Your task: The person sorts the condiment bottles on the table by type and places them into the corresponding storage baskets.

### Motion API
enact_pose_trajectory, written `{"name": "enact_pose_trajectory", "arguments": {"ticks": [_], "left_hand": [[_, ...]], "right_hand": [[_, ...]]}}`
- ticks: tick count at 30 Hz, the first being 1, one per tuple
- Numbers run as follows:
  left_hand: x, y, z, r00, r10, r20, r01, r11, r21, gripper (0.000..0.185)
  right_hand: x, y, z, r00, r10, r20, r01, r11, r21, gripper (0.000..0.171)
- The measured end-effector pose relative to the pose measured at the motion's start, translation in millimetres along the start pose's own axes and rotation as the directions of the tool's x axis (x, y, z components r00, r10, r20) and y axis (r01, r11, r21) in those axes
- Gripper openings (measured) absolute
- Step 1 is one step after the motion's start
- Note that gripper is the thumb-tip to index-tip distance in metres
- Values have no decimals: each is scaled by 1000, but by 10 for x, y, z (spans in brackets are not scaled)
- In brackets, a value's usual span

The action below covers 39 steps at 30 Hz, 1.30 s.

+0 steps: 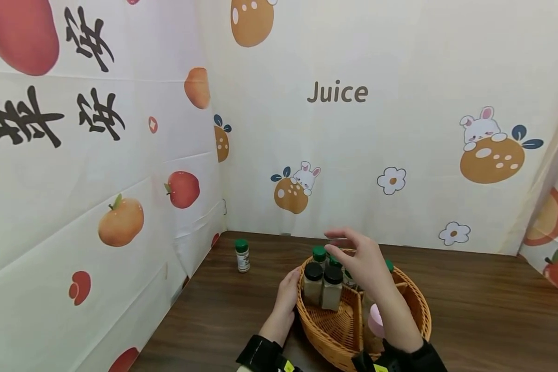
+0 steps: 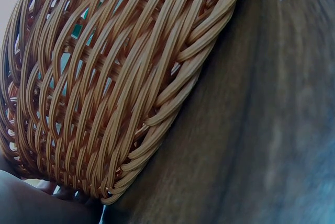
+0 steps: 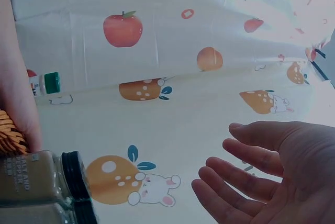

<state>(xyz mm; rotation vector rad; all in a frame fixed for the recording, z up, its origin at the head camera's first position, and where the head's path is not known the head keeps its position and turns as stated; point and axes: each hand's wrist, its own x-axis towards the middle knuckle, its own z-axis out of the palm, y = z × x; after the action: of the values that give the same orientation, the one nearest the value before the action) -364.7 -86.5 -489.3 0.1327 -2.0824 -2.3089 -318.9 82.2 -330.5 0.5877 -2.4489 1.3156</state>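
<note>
A round wicker basket (image 1: 327,341) with inner dividers stands on the table, its outer weave (image 2: 115,88) filling much of the left wrist view. My left hand (image 1: 285,294) holds the basket's left side from outside; some of its fingers are hidden by the weave. Over the basket hovers my right hand (image 1: 365,261), fingers spread and slightly bent, nothing between them. In the back left compartment stand two black-capped jars (image 1: 332,289) of pale powder. Green-capped bottles (image 1: 319,254) are behind them. A pink lid (image 1: 375,320) shows partly beneath my right forearm.
A small green-capped spice bottle (image 1: 243,257) stands apart on the dark wooden table (image 1: 204,320), left of the basket. Printed fruit cloth (image 1: 353,155) hangs behind the table and along its left side.
</note>
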Motion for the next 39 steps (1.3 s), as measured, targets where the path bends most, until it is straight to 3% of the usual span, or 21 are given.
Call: {"name": "enact_pose_trajectory", "arguments": {"ticks": [12, 19, 39], "left_hand": [[-4, 9, 11, 1000, -7, -9, 7, 1000, 9, 48], [-16, 13, -28, 1000, -14, -13, 14, 1000, 7, 49], [37, 6, -2, 1000, -25, 16, 26, 999, -26, 50]], "right_hand": [[-18, 127, 62, 1000, -14, -20, 14, 1000, 3, 25], [-37, 123, 89, 1000, 1, 11, -2, 999, 44, 26], [-37, 136, 35, 1000, 4, -2, -4, 999, 43, 25]]}}
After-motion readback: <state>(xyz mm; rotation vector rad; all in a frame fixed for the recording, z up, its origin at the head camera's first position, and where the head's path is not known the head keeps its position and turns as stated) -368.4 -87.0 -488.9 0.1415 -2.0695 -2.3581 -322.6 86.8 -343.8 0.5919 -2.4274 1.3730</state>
